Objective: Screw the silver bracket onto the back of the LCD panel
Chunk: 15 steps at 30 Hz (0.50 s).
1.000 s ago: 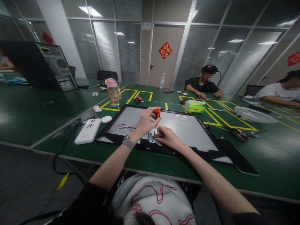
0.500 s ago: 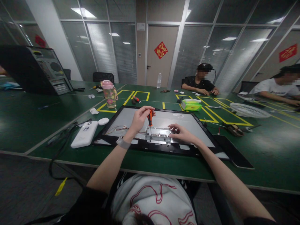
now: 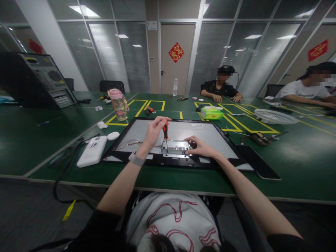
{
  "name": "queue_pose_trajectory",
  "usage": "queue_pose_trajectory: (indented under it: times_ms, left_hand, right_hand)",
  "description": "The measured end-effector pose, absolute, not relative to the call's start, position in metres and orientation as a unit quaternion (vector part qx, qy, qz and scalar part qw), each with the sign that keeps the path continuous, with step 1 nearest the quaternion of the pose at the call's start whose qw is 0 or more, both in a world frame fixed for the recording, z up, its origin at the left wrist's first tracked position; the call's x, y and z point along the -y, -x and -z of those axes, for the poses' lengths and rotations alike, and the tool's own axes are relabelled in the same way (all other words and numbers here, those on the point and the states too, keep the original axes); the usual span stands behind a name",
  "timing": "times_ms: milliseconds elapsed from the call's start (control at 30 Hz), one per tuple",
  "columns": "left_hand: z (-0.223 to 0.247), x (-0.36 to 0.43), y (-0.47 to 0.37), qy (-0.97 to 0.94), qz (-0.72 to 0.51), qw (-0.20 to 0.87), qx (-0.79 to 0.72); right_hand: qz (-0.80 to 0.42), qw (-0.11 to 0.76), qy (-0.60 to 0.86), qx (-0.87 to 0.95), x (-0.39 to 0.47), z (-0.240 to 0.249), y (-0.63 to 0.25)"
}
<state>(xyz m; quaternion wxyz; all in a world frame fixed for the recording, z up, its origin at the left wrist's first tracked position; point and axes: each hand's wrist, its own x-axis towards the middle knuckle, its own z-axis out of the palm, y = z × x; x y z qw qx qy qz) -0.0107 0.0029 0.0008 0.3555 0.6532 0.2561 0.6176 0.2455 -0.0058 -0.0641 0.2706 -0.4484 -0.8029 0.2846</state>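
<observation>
My left hand [image 3: 154, 131] is closed around the orange and black handle of a screwdriver [image 3: 165, 131]. The screwdriver stands nearly upright, its shaft reaching the left end of a silver metal bracket [image 3: 176, 144]. Thumb and fingers of my right hand [image 3: 201, 147] span the bracket's right end, gripping it from the near and far sides. Under both hands a flat display panel [image 3: 210, 134] with a black frame lies on the green table [image 3: 147, 176]. Thin cables [image 3: 133, 142] run across the panel left of the bracket. The screwdriver's exact tip is too small to make out.
A white power bank [image 3: 92, 151] and small white case [image 3: 113, 135] lie left; a black phone [image 3: 258, 162] lies right. Beyond are a pink-lidded bottle [image 3: 119, 106], tissue pack [image 3: 211, 113] and white fan guard [image 3: 275, 116]. A computer case [image 3: 34, 78] stands far left. Two people sit across.
The camera view has shifted slightly, moving the scene a little to the left. Both hands keep nearly the same places on the screwdriver and the bracket.
</observation>
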Motion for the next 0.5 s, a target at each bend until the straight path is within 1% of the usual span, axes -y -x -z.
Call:
queue_pose_trajectory:
  times_ms: [67,133,367,500]
  left_hand:
    - [0.000,-0.004,0.011,-0.657,-0.621,0.322,-0.282]
    - [0.001,-0.005,0.011,-0.656,-0.618,0.327,-0.284]
    - [-0.005,-0.002,0.014,-0.618,-0.587,0.489,-0.187]
    - [-0.005,-0.001,0.015,-0.598,-0.563,0.546,-0.167]
  right_hand:
    - [-0.276,0.265,0.456,0.803,0.006,0.063,-0.245]
    - [-0.275,0.263,0.458,0.804,0.007,0.062,-0.245]
    - [-0.324,0.246,0.457,0.791,0.008,0.056,-0.244]
    - [-0.341,0.237,0.463,0.783,0.009,0.052,-0.243]
